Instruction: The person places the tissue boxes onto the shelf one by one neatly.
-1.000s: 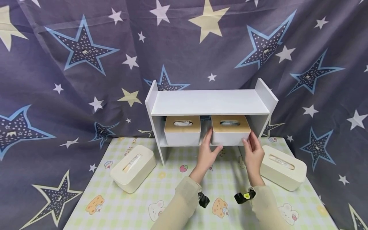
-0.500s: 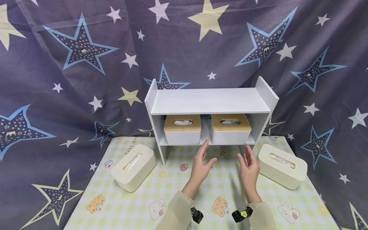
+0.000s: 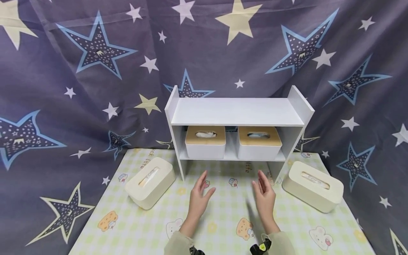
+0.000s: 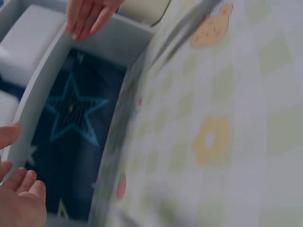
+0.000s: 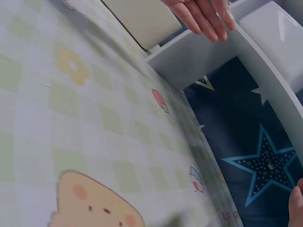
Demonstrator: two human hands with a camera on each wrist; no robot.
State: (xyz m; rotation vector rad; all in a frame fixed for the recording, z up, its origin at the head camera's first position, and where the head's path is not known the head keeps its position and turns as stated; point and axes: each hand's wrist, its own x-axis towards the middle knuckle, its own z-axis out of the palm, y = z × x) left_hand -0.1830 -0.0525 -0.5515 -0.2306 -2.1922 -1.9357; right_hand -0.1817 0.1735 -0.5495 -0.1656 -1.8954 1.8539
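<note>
Two white tissue boxes with wooden lids stand side by side on the lower shelf of a small white rack (image 3: 236,111): the left box (image 3: 205,150) and the right box (image 3: 259,151), a gap between them. My left hand (image 3: 198,200) is in front of the rack above the table, fingers relaxed and thumb apart, holding nothing. My right hand (image 3: 265,198) is likewise loose and free of any object, in front of the rack's right part. In the left wrist view, the fingers (image 4: 23,189) of my left hand show at the left edge.
A cream tissue box (image 3: 150,184) lies angled on the table left of the rack, and another cream tissue box (image 3: 313,187) is at its right. A green checked cloth (image 3: 220,212) covers the table. A star-patterned curtain (image 3: 204,42) hangs behind.
Both hands have left the sides of the right wooden-lidded box and drawn back toward me. The left hand has also shifted left. That box stays on the lower shelf.
</note>
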